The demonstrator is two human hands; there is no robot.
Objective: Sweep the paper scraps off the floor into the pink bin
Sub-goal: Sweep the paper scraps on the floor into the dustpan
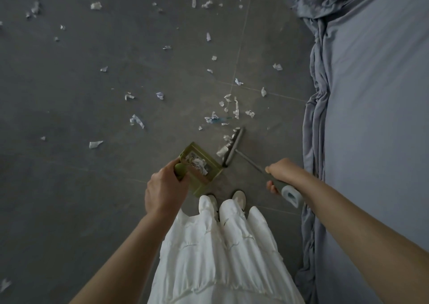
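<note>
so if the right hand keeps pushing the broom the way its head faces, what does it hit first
Most likely the open mouth of the green dustpan held by the left hand. The right hand holds the broom, whose bristles already have scraps against them, just short of the pan.

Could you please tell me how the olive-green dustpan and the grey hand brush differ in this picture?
The olive-green dustpan is a boxy tray gripped by the left hand; the grey hand brush is a narrow bristle bar on a thin shaft, its handle gripped by the right hand. The dustpan already holds white paper scraps; the brush only has scraps lying against its bristles. Both sit low by the grey tiled floor, the brush beside the dustpan's mouth.
</note>
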